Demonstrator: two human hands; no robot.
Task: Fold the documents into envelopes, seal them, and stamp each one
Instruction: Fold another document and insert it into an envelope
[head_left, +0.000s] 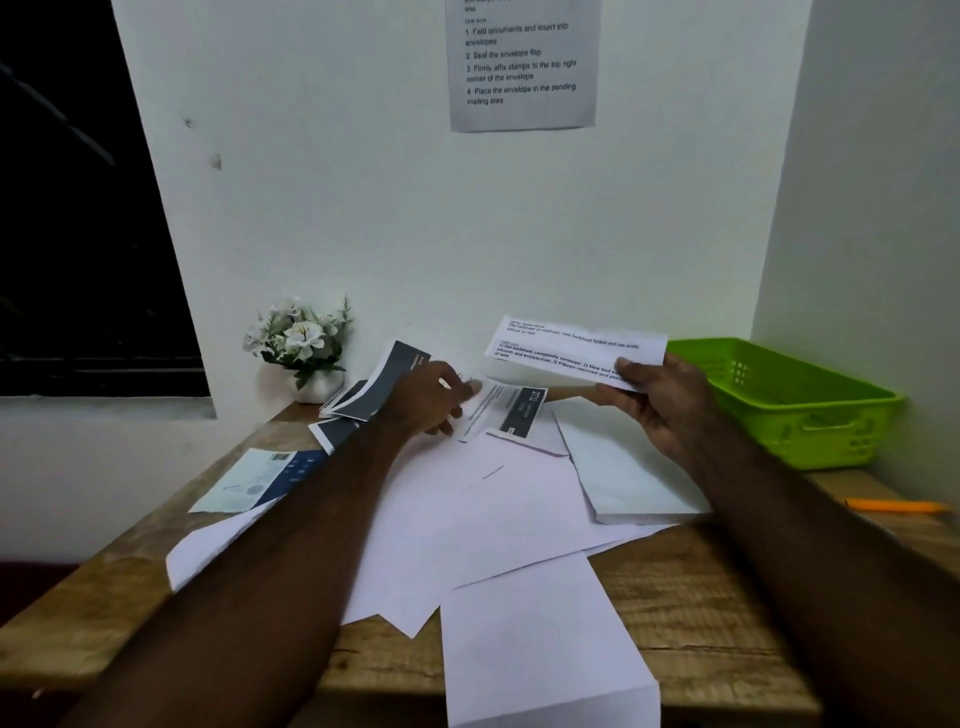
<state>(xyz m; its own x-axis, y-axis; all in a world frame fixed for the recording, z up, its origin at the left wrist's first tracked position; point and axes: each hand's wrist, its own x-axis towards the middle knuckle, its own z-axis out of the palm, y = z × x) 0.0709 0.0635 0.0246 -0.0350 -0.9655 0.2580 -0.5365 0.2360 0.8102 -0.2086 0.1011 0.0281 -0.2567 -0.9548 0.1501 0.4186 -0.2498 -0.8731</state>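
Observation:
My right hand (660, 400) holds a folded printed document (571, 351) up above the table, gripping it at its lower right edge. My left hand (434, 397) reaches over the paper pile toward a white sheet with a dark printed block (511, 410); its fingers are curled at that sheet's edge, and whether they pinch it I cannot tell. Several white sheets and envelopes (498, 509) lie spread over the wooden table (717, 613). A white envelope (623, 478) lies under my right wrist.
A green plastic basket (810, 410) stands at the right against the wall. An orange pen (893, 505) lies in front of it. A small pot of white flowers (304, 348) sits at the back left, beside dark blue booklets (379, 384). An instruction sheet (522, 62) hangs on the wall.

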